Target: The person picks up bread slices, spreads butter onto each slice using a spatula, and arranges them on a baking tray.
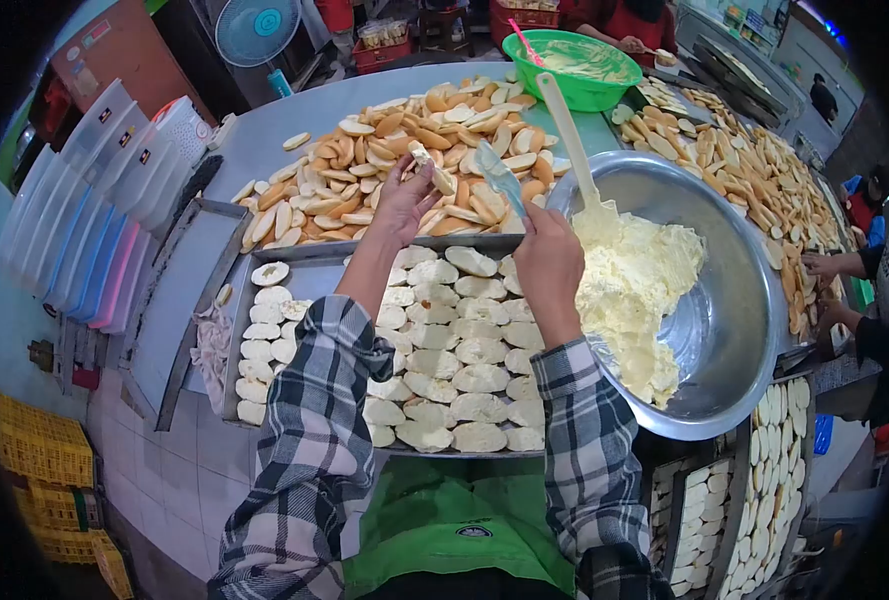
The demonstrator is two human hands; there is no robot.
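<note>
My left hand [404,205] holds a piece of bread [434,172] with pale cream on its top, above the near edge of a bread pile [364,165]. In my right hand [551,262] is a spatula [500,175], its light blue blade raised close to the bread. Below both hands, a metal tray [309,272] carries rows of cream-coated bread slices [429,335]. A large steel bowl [744,320] stands right of my right hand. It contains a mass of pale yellow cream [634,290] and a larger white spatula [572,130].
A green bowl [604,90] stands at the back. Plastic containers [94,210] and an empty tray [184,290] are at the left. Filled trays [764,480] stand at the lower right. A co-worker's hands [836,290] reach in at the far right; another person [644,30] stands behind.
</note>
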